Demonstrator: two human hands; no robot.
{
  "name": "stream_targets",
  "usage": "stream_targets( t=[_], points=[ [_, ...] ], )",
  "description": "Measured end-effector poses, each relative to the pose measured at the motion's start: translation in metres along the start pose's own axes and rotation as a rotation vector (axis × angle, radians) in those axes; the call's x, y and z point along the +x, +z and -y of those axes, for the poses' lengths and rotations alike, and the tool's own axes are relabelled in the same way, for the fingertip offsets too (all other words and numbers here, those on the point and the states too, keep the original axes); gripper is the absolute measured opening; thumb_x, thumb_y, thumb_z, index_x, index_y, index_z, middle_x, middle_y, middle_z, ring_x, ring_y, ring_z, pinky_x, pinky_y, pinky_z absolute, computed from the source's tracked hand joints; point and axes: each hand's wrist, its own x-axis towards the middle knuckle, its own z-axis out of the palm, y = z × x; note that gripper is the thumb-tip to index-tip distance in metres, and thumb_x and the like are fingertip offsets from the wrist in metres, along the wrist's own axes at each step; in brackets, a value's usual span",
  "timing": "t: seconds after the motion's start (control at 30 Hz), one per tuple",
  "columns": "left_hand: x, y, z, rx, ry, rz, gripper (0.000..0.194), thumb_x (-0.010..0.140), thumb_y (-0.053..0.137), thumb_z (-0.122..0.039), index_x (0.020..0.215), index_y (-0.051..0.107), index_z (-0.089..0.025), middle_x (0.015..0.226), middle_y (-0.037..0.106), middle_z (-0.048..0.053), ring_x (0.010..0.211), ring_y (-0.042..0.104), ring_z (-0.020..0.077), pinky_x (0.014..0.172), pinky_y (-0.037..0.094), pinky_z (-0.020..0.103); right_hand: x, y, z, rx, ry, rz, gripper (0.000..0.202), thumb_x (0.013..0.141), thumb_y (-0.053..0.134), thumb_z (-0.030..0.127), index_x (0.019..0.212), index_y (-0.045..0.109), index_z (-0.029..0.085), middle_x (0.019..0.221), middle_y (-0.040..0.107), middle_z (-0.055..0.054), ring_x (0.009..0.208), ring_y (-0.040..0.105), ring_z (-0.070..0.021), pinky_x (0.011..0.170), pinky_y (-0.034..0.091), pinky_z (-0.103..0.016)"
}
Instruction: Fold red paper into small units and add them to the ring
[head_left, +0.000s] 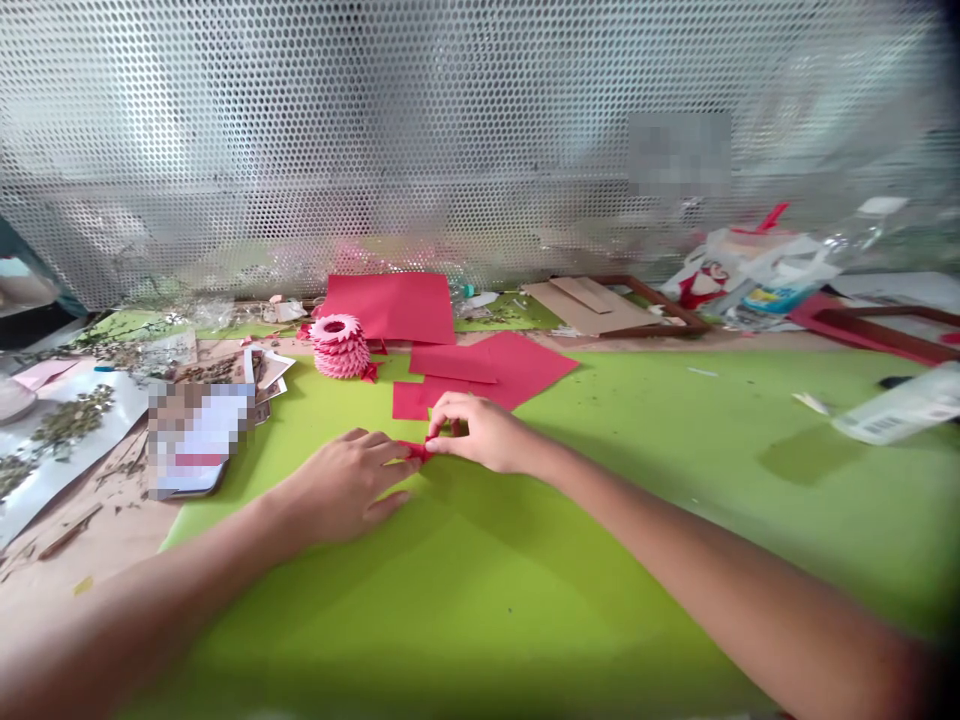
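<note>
A small strip of red paper (417, 451) lies on the green sheet between my hands, mostly covered by my fingers. My left hand (349, 482) rests flat with its fingertips on the strip's left part, its thumb apart from the fingers. With thumb and fingertips, my right hand (480, 432) pinches the strip's right end. Just behind my hands are a narrow piece of red paper (409, 400) and a larger red sheet (525, 368), overlapping. A ring-shaped stack of folded pink and white paper (341, 352) stands upright to the left of them.
Another red sheet (390, 308) lies at the back by the perforated metal panel (450, 130). A phone (202, 440) and dried plant bits (75, 418) are on the left. At right are a wooden frame (667, 310), plastic bags (750, 265) and a translucent bottle (904, 405).
</note>
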Motion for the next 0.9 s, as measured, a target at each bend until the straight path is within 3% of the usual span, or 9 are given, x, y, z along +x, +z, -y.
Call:
stream_targets(
  t=[0.23,0.4,0.8,0.9],
  points=[
    [0.0002,-0.0009,0.0009,-0.075,-0.027,0.001,0.034,0.098,0.05,-0.035,0.126,0.063,-0.021,0.125,0.067,0.008,0.108,0.064,0.0249,0.095,0.052,0.043,0.0018,0.0013,-0.0017,0.035,0.011,0.003,0.024,0.082,0.072,0.042,0.082,0.07,0.018,0.095,0.064,-0.004,0.08,0.058,-0.0166,0.071,0.042,-0.029],
    [0.0004,-0.0003,0.001,-0.114,-0.031,-0.023,0.031,0.099,0.049,-0.032,0.123,0.064,-0.022,0.122,0.07,0.007,0.108,0.065,0.0241,0.098,0.05,0.041,0.002,0.0023,-0.0028,0.03,0.018,0.006,0.025,0.081,0.072,0.043,0.082,0.07,0.018,0.094,0.064,-0.004,0.077,0.057,-0.0164,0.068,0.041,-0.028],
    [0.0031,0.0077,-0.0012,-0.018,-0.026,-0.024,0.038,0.1,0.046,-0.041,0.129,0.06,-0.021,0.116,0.066,0.01,0.101,0.062,0.0246,0.091,0.051,0.043,0.0017,0.0032,-0.0025,0.0,-0.01,-0.002,0.023,0.083,0.071,0.042,0.084,0.069,0.019,0.094,0.064,-0.003,0.074,0.057,-0.0157,0.066,0.043,-0.028],
    [0.0035,0.0073,-0.0038,-0.007,-0.022,-0.031,0.036,0.101,0.045,-0.04,0.128,0.06,-0.021,0.118,0.066,0.009,0.102,0.061,0.0243,0.093,0.05,0.043,-0.0026,0.004,0.0007,-0.044,-0.072,-0.031,0.02,0.086,0.068,0.038,0.092,0.067,0.019,0.1,0.064,-0.005,0.083,0.06,-0.018,0.074,0.046,-0.031]
  ],
)
